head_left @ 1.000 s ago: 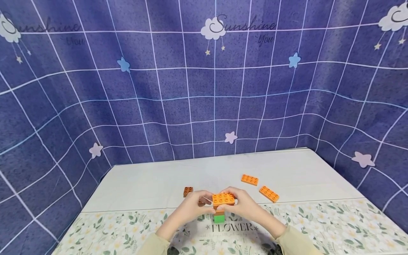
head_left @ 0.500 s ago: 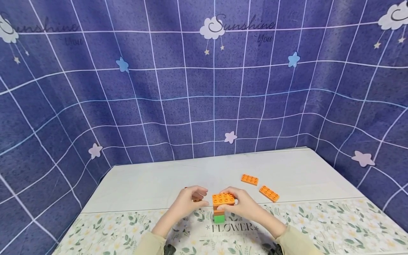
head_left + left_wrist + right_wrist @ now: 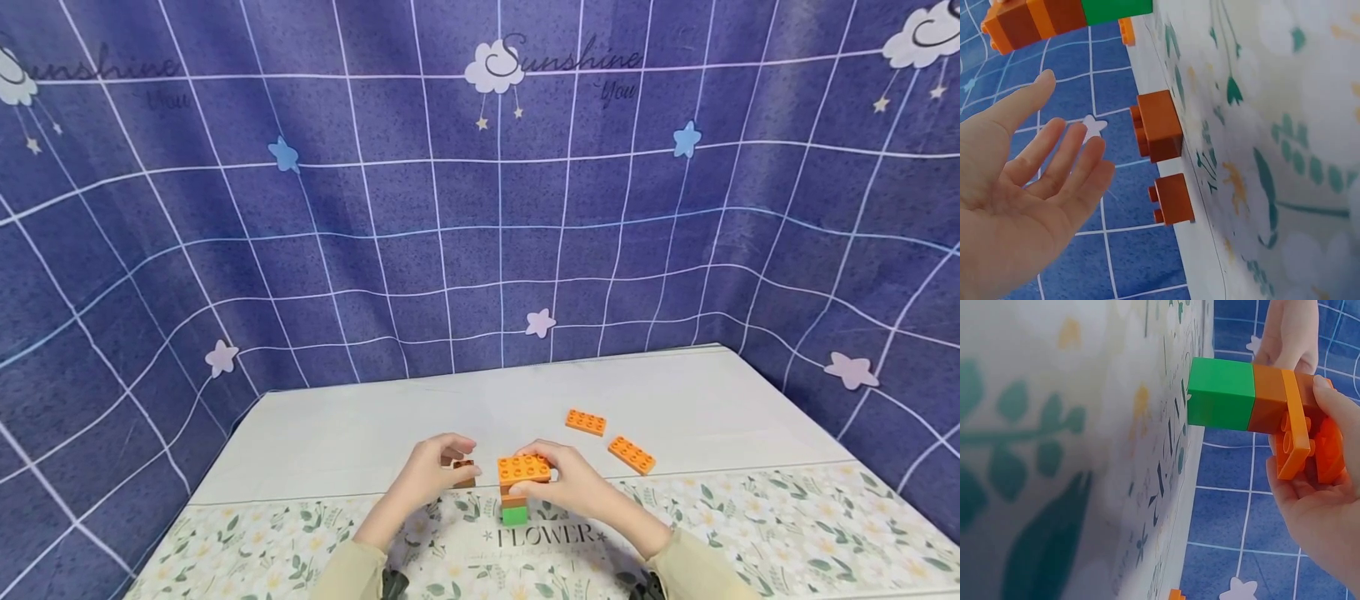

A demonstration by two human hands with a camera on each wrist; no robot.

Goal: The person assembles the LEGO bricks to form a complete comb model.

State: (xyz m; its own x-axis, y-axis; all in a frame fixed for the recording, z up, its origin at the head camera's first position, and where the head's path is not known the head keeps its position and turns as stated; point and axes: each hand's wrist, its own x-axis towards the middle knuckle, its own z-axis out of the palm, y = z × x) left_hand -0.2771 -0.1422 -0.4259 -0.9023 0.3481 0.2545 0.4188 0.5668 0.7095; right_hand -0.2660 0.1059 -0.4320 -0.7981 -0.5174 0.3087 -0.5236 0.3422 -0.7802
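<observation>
A stack of toy building bricks (image 3: pixel 514 492) stands upright on the table, with a green brick (image 3: pixel 1221 394) at the bottom and brown and orange layers above. On top lies an orange studded plate (image 3: pixel 523 468). My right hand (image 3: pixel 566 479) grips the upper layers from the right, thumb at the front. To the left, apart from the stack, my left hand (image 3: pixel 433 473) holds nothing, its fingers spread loosely. In the left wrist view, two brown bricks stand by that hand, a larger brick (image 3: pixel 1160 126) and a smaller brick (image 3: pixel 1174 199); the head view shows only one.
Two flat orange studded plates lie farther back on the right, one plate (image 3: pixel 586 422) behind the other plate (image 3: pixel 632 455). The table has a white cloth (image 3: pixel 337 425) at the back and a floral cloth (image 3: pixel 750 533) in front. A blue gridded curtain (image 3: pixel 480 250) surrounds it.
My left hand has let go of the stack and moved left, over the brown bricks. One brown brick behind it is now covered, another shows. My right hand stays on the stack.
</observation>
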